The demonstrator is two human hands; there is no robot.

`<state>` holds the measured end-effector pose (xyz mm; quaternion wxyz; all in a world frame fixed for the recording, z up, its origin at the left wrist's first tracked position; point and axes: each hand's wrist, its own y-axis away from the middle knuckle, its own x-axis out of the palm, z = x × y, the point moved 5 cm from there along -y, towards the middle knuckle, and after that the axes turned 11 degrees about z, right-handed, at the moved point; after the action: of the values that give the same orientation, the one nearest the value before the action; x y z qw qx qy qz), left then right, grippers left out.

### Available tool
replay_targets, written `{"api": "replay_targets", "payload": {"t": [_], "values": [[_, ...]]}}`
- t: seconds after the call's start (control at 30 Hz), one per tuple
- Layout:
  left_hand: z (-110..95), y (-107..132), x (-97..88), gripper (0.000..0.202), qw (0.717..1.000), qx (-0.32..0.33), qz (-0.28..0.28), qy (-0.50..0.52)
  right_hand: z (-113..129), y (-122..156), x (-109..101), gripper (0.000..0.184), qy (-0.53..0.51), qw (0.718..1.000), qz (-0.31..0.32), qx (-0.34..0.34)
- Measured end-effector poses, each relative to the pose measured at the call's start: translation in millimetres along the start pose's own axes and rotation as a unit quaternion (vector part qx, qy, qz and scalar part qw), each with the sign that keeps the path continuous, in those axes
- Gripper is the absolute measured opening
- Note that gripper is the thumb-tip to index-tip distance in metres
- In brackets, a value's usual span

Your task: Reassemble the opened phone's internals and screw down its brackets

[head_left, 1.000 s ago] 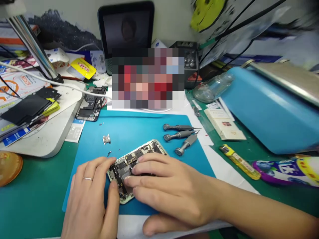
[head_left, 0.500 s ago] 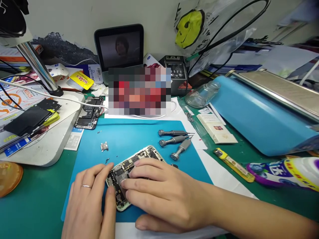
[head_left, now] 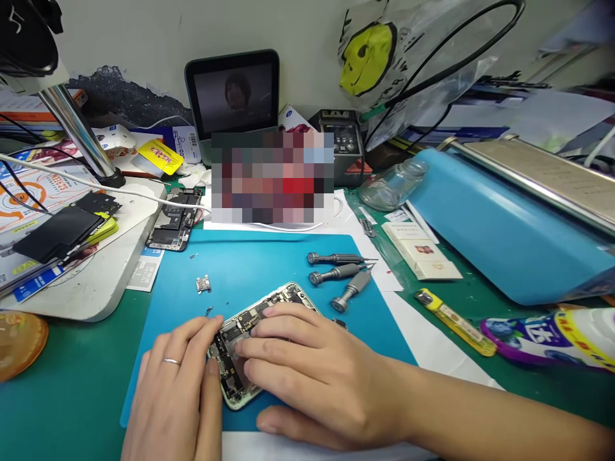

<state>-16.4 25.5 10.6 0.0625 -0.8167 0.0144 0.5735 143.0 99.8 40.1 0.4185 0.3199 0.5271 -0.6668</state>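
An opened smartphone (head_left: 235, 333), its circuit boards and inner housing showing, lies slanted on the blue mat (head_left: 240, 262). My left hand (head_left: 177, 378), a ring on one finger, holds the phone's left end with index finger and thumb at the edge. Across the phone lies my right hand (head_left: 317, 371), fingers stretched out with their tips in the housing; its thumb is apart, below the phone. That hand hides much of the phone's right and lower part. A small metal bracket (head_left: 204, 283) and tiny screws (head_left: 193, 256) rest on the mat beyond.
Several grey screwdrivers (head_left: 353, 288) lie at the mat's right. Further right are a yellow cutter (head_left: 454, 320), a glass jar (head_left: 394, 182) and a blue machine (head_left: 500, 224). Another opened phone (head_left: 175, 221) sits at the back left, beside a white lamp base (head_left: 108, 288). A screen (head_left: 233, 96) stands behind.
The whole view has shifted slightly. Both hands stay at the phone in nearly the same pose, with the right fingertips still inside the housing.
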Motion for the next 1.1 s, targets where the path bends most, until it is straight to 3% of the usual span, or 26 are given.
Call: {"api": "replay_targets", "payload": {"t": [0.17,0.3,0.47,0.6,0.8,0.9,0.93,1.03,1.1], "values": [[1,-1,-2.6,0.044,1.0,0.004,-0.002,-0.009,-1,-2,-5,0.026,0.015,1.0,-0.016,0.005],[2,-2,-0.5,0.043,1.0,0.027,0.003,-0.006,1,-1,-12,0.022,0.007,0.998,-0.07,0.003],[0,-3,-1.3,0.038,1.0,-0.024,-0.009,0.008,0,6,-14,0.021,-0.067,0.992,-0.095,0.043],[1,-3,-1.6,0.039,0.998,-0.049,0.026,0.015,1,12,-14,0.021,-0.088,0.99,-0.074,0.086],[6,-3,-2.2,0.044,0.998,-0.054,0.031,-0.001,-8,11,-17,0.041,-0.102,0.979,0.01,0.179],[1,-4,-4.7,0.045,0.998,-0.063,0.016,0.009,-3,5,-16,0.041,-0.1,0.984,0.092,0.113],[-2,-4,-5.8,0.046,0.999,-0.05,0.011,0.013,-3,5,-16,0.037,-0.1,0.983,0.096,0.12],[-7,-3,-9.3,0.049,0.999,-0.012,-0.01,0.036,-9,13,-23,0.032,-0.111,0.978,-0.048,0.172],[-2,-1,-10.3,0.046,0.998,-0.038,-0.01,0.05,-8,14,-21,0.029,-0.105,0.985,-0.06,0.121]]}}
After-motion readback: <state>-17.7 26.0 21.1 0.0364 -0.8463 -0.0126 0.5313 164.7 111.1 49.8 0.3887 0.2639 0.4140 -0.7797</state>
